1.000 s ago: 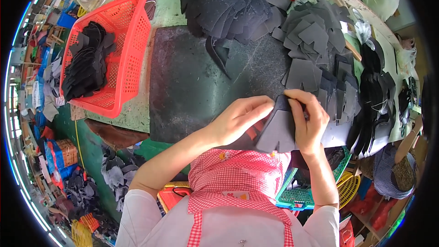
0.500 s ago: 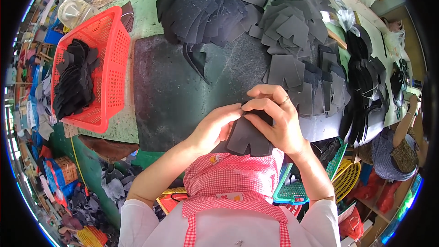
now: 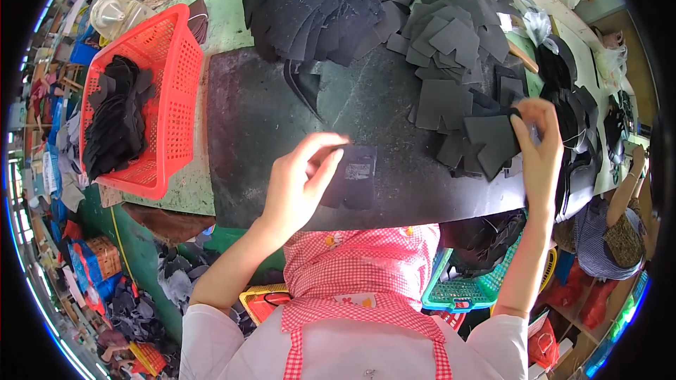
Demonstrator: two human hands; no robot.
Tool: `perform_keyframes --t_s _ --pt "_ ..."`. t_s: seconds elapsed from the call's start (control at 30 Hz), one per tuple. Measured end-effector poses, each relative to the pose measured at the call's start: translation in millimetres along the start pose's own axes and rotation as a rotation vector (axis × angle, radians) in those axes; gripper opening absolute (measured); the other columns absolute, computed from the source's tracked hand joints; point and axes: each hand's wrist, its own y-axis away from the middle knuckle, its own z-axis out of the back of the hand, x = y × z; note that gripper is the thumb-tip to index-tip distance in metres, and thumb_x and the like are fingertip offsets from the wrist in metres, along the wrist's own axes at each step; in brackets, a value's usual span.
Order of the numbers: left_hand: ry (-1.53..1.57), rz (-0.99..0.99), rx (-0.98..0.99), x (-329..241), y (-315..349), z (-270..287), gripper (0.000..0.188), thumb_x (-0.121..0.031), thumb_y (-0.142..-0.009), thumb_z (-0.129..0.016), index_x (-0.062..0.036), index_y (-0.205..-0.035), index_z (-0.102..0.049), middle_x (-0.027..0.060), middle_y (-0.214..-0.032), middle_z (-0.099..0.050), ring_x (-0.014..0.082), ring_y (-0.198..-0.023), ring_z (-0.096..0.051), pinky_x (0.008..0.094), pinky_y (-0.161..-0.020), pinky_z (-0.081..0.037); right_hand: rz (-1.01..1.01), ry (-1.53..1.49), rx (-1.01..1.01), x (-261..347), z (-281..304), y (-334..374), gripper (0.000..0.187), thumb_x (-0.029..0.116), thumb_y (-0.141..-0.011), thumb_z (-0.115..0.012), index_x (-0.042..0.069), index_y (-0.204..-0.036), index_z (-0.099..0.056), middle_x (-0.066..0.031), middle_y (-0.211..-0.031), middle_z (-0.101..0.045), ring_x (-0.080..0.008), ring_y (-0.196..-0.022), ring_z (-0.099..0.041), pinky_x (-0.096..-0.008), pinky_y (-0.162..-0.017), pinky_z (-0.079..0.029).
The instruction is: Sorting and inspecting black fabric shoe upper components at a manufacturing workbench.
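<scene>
My left hand (image 3: 301,177) pinches the upper left edge of a dark cut piece (image 3: 350,186) that bears a pale rectangular patch. That piece lies at or just over the dark work mat (image 3: 246,162); I cannot tell if it touches. To the right, my right hand (image 3: 541,139) has thumb and fingers closed on the edge of a black notched piece (image 3: 491,139), over the overlapping notched pieces there. Beyond it, a heap of grey-black notched pieces (image 3: 451,39) spreads over the mat's far right. A larger pile of black pieces (image 3: 310,14) stands at the far middle.
A red plastic basket (image 3: 179,98) with black pieces inside stands at the left. A curved black strip (image 3: 301,88) lies on the mat. Bundled black pieces (image 3: 574,123) line the right edge. Below the table sits a green basket (image 3: 451,285); another person (image 3: 609,229) is at the far right.
My hands were together over a notched piece near my apron. Now they are apart: the right has moved right to the stacked pieces, the left holds a patched piece over the mat.
</scene>
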Motion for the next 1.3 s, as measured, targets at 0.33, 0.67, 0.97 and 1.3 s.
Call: perform_keyframes --t_s 0.33,0.67,0.97,1.3 --pt "-0.444 -0.364 0.307 8.9 36.4 -9.0 0.055 -0.022 -0.088 -0.07 -0.0111 -0.14 -0.057 0.0161 -0.155 -0.043 0.039 -0.148 -0.032 0.0535 -0.119 -0.03 0.342 0.439 0.145 21.6 -80.3 -4.4 0.032 0.037 -0.08 -0.081 0.008 -0.088 -0.07 -0.0075 -0.105 -0.068 -0.0296 -0.103 -0.06 -0.0424 -0.092 -0.042" --pt "-0.498 -0.384 0.317 5.4 19.2 -8.6 0.055 -0.018 -0.091 -0.068 -0.0102 -0.143 -0.053 0.0149 -0.154 -0.043 0.0359 -0.147 -0.035 0.0553 -0.12 -0.028 0.306 0.271 0.169 24.7 -85.3 -11.6 0.039 0.007 -0.08 -0.079 0.008 -0.114 -0.061 -0.003 -0.086 -0.064 -0.0204 -0.081 -0.063 -0.036 -0.085 -0.046" --pt "0.337 -0.057 0.062 -11.0 -8.2 -10.3 0.061 -0.006 -0.095 -0.069 -0.0029 -0.15 -0.042 0.0133 -0.133 -0.062 0.0184 -0.115 -0.062 0.0316 -0.097 -0.049 -0.094 -0.683 0.665 58.5 -90.8 -3.7 0.017 -0.004 -0.091 -0.069 0.001 -0.107 -0.069 -0.0013 -0.094 -0.067 -0.0059 -0.087 -0.063 -0.0215 -0.079 -0.053" --pt "0.943 0.306 0.282 4.2 -63.0 -6.9 0.042 -0.034 -0.103 -0.06 -0.0017 -0.13 -0.06 0.011 -0.1 -0.072 0.0148 -0.087 -0.072 0.029 -0.064 -0.06 0.432 -0.348 0.277 61.0 -131.1 -31.1 0.013 -0.001 -0.082 -0.076 0.007 -0.093 -0.075 -0.0053 -0.102 -0.069 -0.0213 -0.088 -0.068 -0.0311 -0.079 -0.055"
